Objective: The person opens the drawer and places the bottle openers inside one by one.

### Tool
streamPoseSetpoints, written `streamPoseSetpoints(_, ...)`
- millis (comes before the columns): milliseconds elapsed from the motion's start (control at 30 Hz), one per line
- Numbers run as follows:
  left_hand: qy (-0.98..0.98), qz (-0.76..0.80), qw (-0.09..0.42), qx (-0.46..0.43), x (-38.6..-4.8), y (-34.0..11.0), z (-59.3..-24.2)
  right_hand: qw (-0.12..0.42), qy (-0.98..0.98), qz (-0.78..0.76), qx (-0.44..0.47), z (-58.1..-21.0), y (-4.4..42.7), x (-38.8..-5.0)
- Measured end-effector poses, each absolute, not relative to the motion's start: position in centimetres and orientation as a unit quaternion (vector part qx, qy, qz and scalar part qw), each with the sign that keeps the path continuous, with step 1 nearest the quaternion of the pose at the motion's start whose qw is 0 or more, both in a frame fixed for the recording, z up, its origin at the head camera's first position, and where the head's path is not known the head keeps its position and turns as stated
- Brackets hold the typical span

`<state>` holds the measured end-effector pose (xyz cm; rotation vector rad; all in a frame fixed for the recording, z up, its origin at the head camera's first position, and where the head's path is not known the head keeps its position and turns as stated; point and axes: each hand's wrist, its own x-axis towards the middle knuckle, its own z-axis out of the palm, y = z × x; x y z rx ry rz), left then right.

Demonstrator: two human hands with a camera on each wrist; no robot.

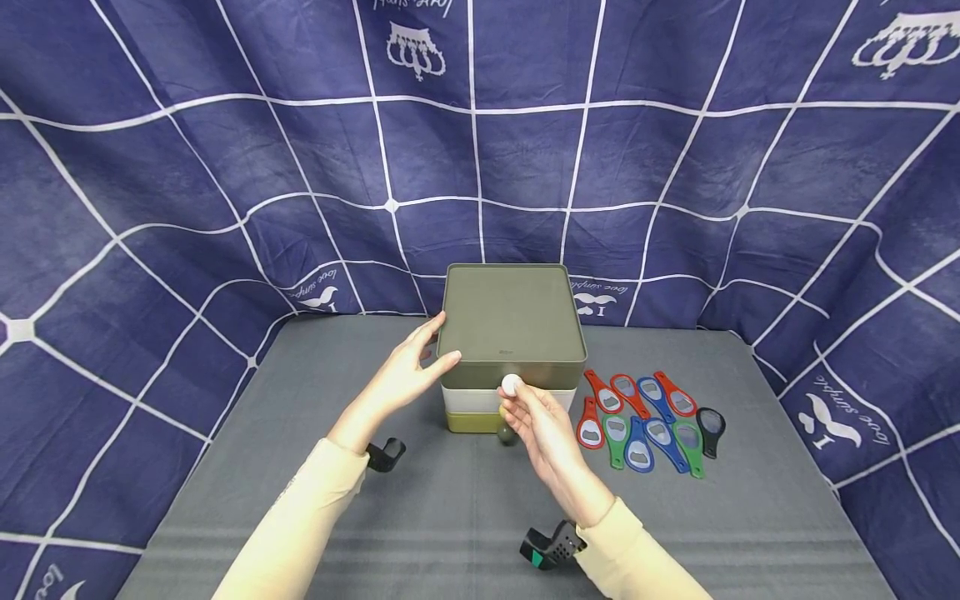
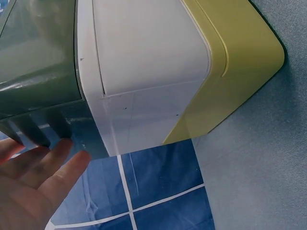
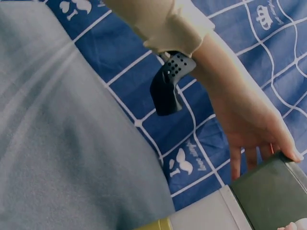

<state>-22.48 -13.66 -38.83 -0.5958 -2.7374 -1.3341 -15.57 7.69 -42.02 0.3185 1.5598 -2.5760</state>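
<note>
A three-tier drawer box [image 1: 512, 317] stands in the middle of the table, dark green on top, white in the middle and yellow-green at the bottom. My left hand [image 1: 408, 367] rests at its upper left front corner, thumb near the top edge and the other fingers extended along the green side [image 2: 36, 120]. In front of the green tier, my right hand [image 1: 551, 433] pinches a round white knob [image 1: 511, 384] between thumb and fingertips. A dark green knob [image 1: 507, 434] shows below it, on the bottom tier. Part of a yellow knob is hidden behind the right fingers.
Several bottle openers [image 1: 660, 433] with red, blue, green and black frames lie to the right of the box. A blue white-lined cloth [image 1: 517, 158] hangs behind and at the sides. Grey cloth [image 1: 450, 517] covers the table. Each wrist wears a black camera mount [image 1: 386, 455].
</note>
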Motion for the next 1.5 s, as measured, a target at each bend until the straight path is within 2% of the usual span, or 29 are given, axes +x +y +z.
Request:
streamPoseSetpoints(500, -0.876, -0.448, -0.018, -0.180, -23.0, -13.7, -38.5, 0.080, 0.514, -0.845, 0.124, -42.0, 8.3, -11.8)
streamPoseSetpoints(967, -0.869, -0.461, -0.017, -0.180, -23.0, -13.8, -38.5, 0.113, 0.527, -0.833, 0.123, -41.9, 8.7, -7.7)
streamPoseSetpoints(1500, -0.856, -0.486, -0.015, -0.176, -22.8, -13.9, -38.8, 0.136, 0.538, -0.823, 0.116, -42.2, 8.9, -6.8)
